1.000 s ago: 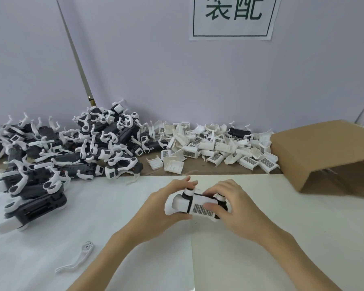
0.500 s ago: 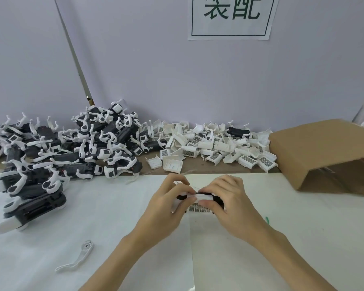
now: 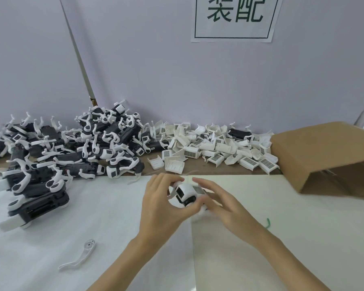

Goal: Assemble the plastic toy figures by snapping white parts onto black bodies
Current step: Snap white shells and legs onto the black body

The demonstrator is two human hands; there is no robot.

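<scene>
Over the white sheet (image 3: 93,217), in front of me, my left hand (image 3: 162,208) curls round the toy figure (image 3: 185,194). Its white end faces me and its long axis runs back and rightward. My right hand (image 3: 225,206), blurred, lays nearly straight fingers against its far side.

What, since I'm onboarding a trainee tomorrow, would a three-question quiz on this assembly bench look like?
1. True or false: the loose white arm piece touches the left hand.
2. The cardboard box lies: A) far left, B) far right, C) centre.
3. What does the left hand grip?

Key: 1 false, they lie well apart. 2 B. 3 a black-and-white toy figure.
</scene>
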